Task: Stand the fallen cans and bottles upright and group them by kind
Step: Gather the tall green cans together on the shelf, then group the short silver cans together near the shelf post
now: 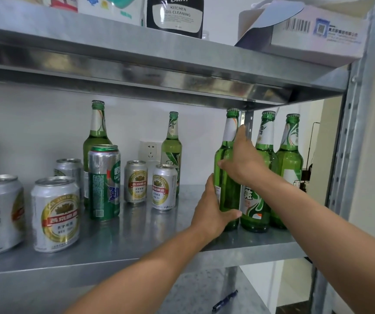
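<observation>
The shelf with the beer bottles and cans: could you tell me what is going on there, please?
A person is holding an upright green bottle at the right end of the metal shelf, the left-hand grip round its lower body and the right-hand grip at its shoulder. It is beside two other green bottles. Two more bottles stand further left among the upright silver cans and a tall green can.

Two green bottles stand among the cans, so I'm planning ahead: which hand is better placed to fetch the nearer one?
Probably left. The left hand grips the held bottle low, on the side facing the stray bottle; the right hand grips its shoulder, farther over, beside the grouped bottles.
</observation>
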